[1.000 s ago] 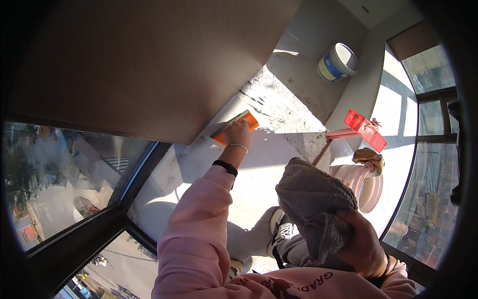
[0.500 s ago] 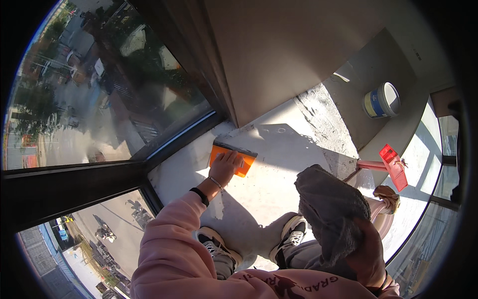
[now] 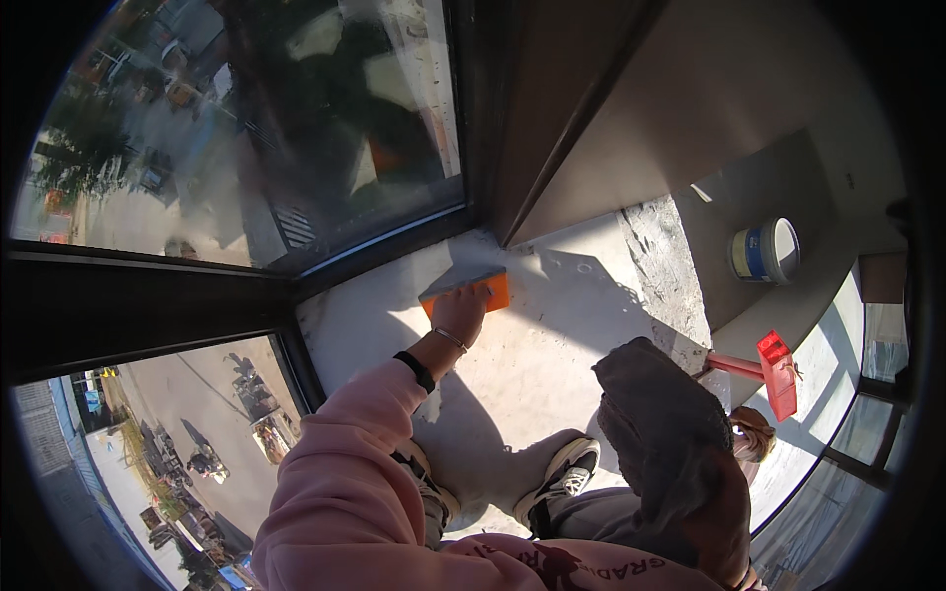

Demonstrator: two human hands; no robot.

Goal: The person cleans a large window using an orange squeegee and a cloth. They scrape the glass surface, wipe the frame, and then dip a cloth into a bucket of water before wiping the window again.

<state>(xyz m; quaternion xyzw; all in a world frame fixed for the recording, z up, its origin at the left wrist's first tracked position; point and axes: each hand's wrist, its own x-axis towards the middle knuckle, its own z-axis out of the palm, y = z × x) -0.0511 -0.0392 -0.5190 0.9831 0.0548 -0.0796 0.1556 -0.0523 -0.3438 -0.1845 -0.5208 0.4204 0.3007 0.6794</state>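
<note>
My left hand (image 3: 459, 313) is closed on a flat, wide orange scraper (image 3: 500, 290) with a grey edge. The scraper is down at the pale, dusty floor (image 3: 532, 364), near the window corner, and part of its body is hidden under my fingers. On the right, my right hand (image 3: 722, 522), in shadow, grips a bunched grey cloth (image 3: 655, 414). The cloth hangs above my right leg, clear of the scraper.
A dark window frame (image 3: 148, 295) runs along the left, with a street far below. Ahead stands a brown panel (image 3: 631, 128). To the right are a white bucket (image 3: 764, 251), a red tool (image 3: 777, 374) with a pink handle, and a brown crumpled thing (image 3: 754, 433).
The whole view has shifted as my head turned. My left hand still holds the scraper, now held more level, and the grey cloth stays in my right hand.
</note>
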